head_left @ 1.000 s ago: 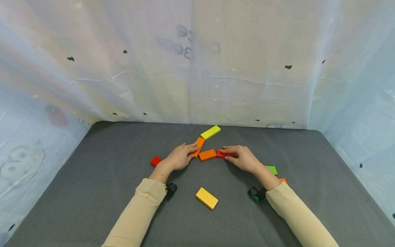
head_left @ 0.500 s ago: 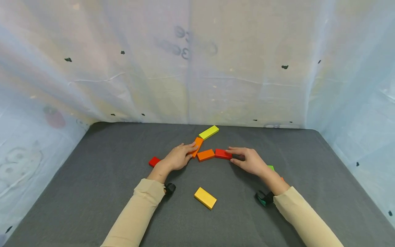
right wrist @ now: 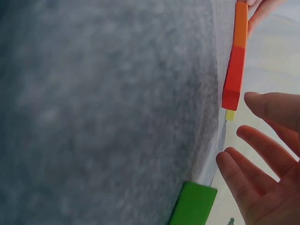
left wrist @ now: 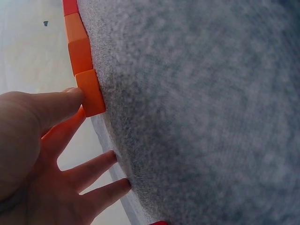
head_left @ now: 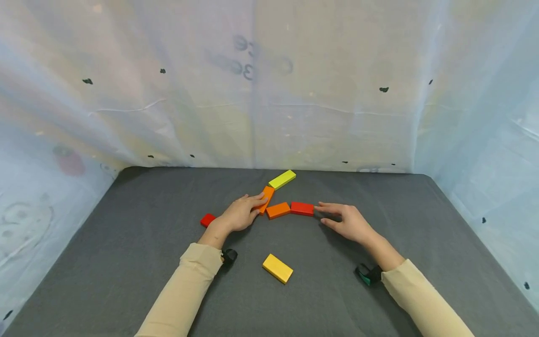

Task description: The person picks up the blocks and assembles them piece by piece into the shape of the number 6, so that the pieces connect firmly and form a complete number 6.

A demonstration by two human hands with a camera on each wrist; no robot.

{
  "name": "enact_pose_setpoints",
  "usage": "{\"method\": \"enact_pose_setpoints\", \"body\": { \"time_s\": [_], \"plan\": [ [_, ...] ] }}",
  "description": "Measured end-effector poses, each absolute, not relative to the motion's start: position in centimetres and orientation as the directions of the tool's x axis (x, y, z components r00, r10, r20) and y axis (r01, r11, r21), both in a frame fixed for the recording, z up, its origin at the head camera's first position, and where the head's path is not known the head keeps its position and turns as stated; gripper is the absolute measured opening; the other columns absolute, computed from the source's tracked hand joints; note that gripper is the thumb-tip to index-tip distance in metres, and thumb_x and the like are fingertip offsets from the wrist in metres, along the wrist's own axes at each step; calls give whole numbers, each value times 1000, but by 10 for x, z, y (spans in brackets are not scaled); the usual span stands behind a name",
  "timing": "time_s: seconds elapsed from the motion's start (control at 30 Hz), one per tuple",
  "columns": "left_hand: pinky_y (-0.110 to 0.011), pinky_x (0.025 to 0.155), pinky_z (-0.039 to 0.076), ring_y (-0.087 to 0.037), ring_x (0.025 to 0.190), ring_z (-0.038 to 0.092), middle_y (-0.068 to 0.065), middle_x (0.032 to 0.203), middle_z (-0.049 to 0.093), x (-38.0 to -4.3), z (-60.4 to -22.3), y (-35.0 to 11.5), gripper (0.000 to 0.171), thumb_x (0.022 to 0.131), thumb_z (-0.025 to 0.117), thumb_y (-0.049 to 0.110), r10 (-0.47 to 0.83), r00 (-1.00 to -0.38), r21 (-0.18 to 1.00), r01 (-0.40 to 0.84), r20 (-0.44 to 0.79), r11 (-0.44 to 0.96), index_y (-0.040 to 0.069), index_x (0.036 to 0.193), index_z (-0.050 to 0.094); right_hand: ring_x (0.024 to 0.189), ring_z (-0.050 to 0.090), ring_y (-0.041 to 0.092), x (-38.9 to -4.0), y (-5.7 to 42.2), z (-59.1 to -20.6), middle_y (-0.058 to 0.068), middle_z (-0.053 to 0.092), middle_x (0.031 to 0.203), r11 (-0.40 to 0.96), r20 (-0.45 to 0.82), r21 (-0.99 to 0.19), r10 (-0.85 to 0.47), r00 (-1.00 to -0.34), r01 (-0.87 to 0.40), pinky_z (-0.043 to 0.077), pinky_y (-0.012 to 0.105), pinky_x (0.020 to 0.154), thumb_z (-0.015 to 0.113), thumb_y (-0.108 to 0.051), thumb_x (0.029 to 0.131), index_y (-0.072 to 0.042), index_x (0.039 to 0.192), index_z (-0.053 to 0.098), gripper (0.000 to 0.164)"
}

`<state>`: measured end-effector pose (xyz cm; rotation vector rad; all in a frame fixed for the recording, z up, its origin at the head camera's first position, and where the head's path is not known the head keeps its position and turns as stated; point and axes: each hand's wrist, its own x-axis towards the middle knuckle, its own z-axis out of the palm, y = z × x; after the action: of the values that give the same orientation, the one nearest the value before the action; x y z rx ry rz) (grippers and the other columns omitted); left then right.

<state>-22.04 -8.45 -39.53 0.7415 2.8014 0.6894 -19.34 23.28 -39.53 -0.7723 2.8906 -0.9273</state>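
Observation:
My left hand holds an orange block between thumb and index finger; in the left wrist view the thumb lies against the near end of this orange block. A second orange block and a red block continue from it to the right, end to end in a bent line. From the far end of the held block, a lime-yellow block slants away. Just right of the red block is my right hand, fingers spread and relaxed, with nothing in it.
A yellow block lies on the grey cloth surface between the forearms. Another red block sits beside the left wrist. The right wrist view shows a green block below the right hand. A pale plastic sheet hangs behind.
My right hand has let go of the red block and moved off to the right, its forearm now covering the green block. The left hand stays at the orange block.

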Motion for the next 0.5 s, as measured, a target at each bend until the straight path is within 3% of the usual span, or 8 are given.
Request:
{"method": "enact_pose_setpoints", "body": {
  "time_s": [0.5],
  "plan": [
    [-50, 118, 22, -41, 140, 29, -11, 154, 33, -221, -395, -83, 46, 98, 53, 7, 514, -857, 472, 439, -36, 765, 7, 143, 45, 124, 53, 36, -185, 253, -395, 18, 54, 138, 708, 159, -527, -461, -873, -470, 47, 55, 96, 67, -8, 88, -6, 128, 63, 40]
  ]
}}
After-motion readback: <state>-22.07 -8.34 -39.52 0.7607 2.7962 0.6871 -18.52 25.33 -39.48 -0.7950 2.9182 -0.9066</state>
